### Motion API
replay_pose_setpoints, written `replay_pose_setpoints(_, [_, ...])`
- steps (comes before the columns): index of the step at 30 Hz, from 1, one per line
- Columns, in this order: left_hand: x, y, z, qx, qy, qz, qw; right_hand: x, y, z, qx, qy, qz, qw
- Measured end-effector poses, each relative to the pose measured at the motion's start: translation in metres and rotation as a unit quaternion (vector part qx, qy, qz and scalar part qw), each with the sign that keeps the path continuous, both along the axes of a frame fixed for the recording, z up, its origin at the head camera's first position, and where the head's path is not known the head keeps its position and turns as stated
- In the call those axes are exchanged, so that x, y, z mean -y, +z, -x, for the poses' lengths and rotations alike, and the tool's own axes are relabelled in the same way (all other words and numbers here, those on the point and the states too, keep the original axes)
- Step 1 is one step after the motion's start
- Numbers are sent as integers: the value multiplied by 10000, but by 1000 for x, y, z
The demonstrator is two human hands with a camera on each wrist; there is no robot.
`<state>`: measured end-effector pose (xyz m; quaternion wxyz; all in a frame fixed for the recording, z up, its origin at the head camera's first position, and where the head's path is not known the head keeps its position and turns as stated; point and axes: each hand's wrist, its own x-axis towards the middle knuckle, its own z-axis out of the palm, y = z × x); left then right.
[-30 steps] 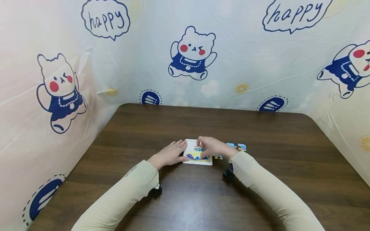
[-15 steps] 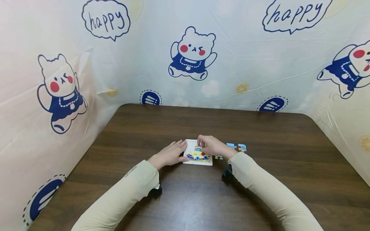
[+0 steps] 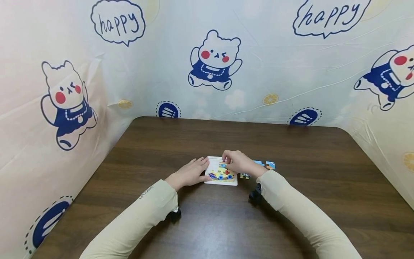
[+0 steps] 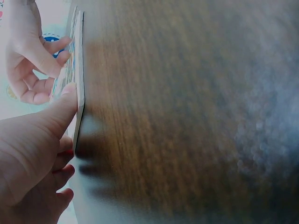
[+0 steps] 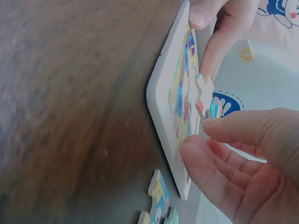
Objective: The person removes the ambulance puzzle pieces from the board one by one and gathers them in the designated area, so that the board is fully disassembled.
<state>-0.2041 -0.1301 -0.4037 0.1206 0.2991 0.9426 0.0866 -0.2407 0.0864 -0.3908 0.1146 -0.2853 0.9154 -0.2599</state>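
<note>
A white puzzle tray lies on the table, partly filled with pieces forming a yellow vehicle picture. My left hand lies along its left side, fingers extended, thumb on the near rim as the left wrist view shows. Over the tray's right part, my right hand pinches a puzzle piece. That piece stands tilted above the tray in the right wrist view, with a red patch on its edge; the fingers hide part of it. A blue window piece shows beside the right fingertips.
Loose puzzle pieces lie right of the tray: a yellow-and-blue piece close to its edge, partly under the right wrist, and a blue piece farther right. The brown wooden table extends around, with a printed cloth behind it.
My right hand has shifted slightly right and away from me over the tray, uncovering more of the vehicle picture, including a red cross. The left hand has stayed in place.
</note>
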Motion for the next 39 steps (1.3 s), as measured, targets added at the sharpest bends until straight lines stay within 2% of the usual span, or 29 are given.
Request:
replay_pose_setpoints(14, [0, -1, -1, -69, 4, 55, 10000, -19, 8, -1, 153, -180, 130, 9996])
replay_pose_setpoints(21, [0, -3, -1, -115, -42, 33, 9999, -32, 11, -2, -289, -70, 108, 9995])
replay_pose_setpoints(32, [0, -2, -2, -128, -66, -13, 9999, -55, 19, -9, -58, -325, 207, 9992])
replay_pose_setpoints(39, [0, -1, -2, -108, -53, 18, 9999, -70, 18, -12, 41, -411, 187, 9990])
